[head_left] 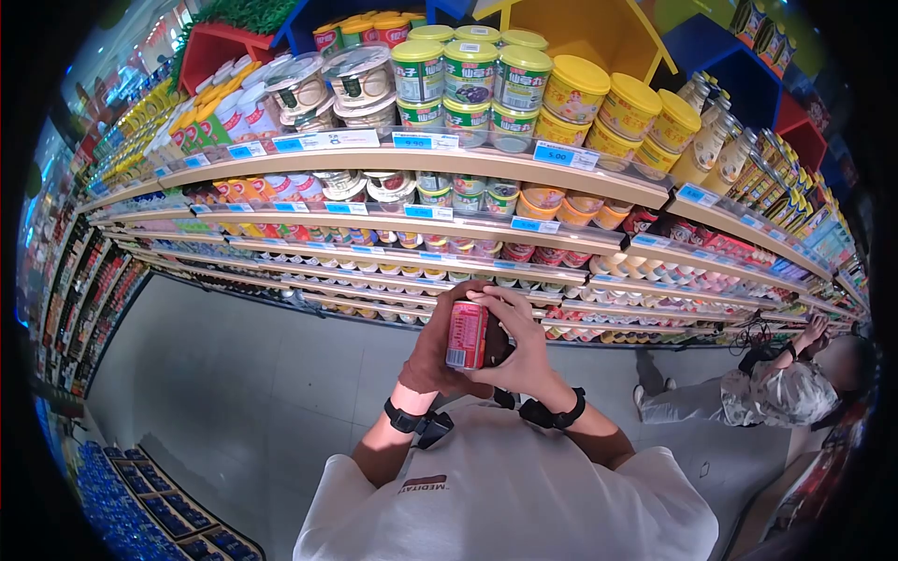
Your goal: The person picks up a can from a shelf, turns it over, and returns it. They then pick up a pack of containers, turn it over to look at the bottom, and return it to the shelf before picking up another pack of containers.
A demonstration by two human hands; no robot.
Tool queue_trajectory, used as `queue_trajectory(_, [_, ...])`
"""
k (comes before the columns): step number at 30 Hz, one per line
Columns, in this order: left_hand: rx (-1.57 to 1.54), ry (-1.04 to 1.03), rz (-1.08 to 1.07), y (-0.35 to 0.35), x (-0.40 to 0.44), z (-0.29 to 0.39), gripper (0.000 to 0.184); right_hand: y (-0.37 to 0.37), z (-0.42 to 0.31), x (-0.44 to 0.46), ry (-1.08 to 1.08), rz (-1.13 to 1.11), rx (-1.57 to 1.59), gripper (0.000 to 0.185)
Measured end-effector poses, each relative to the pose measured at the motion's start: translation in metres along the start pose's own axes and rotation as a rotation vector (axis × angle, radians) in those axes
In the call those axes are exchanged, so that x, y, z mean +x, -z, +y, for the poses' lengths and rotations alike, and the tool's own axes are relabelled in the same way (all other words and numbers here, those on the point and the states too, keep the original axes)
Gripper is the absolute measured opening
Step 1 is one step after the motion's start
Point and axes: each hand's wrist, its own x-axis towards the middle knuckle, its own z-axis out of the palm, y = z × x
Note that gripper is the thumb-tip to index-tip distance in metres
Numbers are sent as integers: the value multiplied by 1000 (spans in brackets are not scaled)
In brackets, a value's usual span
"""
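Note:
A red can with printed text and a barcode (466,335) is held upright in front of the chest, between both hands. My left hand (433,348) wraps round its left side, fingers curled over the top. On the other side, my right hand (517,341) closes round the can, with fingertips at its top edge and the thumb near its base. Black straps circle both wrists.
Long shelves of cups, cans and price labels (566,155) run across the front. Yellow-lidded tubs (577,86) stand on the top shelf. Another person (781,393) is at the right by the shelves. Blue packages (117,505) sit at lower left, beside the grey floor (299,374).

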Motion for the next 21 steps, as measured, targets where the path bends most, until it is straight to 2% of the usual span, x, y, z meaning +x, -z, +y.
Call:
queue_trajectory(2, [-12,0,-12,2,1,-4,157,3,1,2,28,-34,-88,101])
queue_trajectory(4, [60,-105,36,6,6,-18,143,6,0,4,49,-72,-168,102])
queue_trajectory(6, [350,-62,45,9,13,-21,122,9,-3,7,64,-113,-239,102])
queue_trajectory(7, [601,35,30,8,21,-11,108,8,-3,7,52,-121,-291,101])
queue_trajectory(10, [1046,-25,82,3,28,-23,59,6,-3,3,15,-147,-387,99])
queue_trajectory(14, [1065,19,32,7,30,-32,61,11,5,3,-10,-149,-309,98])
queue_trajectory(17, [971,86,21,7,25,-29,70,16,6,4,-29,-97,-271,96])
queue_trajectory(20, [520,-54,44,9,9,-40,78,16,12,3,-33,-21,-271,95])
queue_trajectory(21, [306,27,43,6,11,-42,84,16,15,3,-32,8,-272,95])
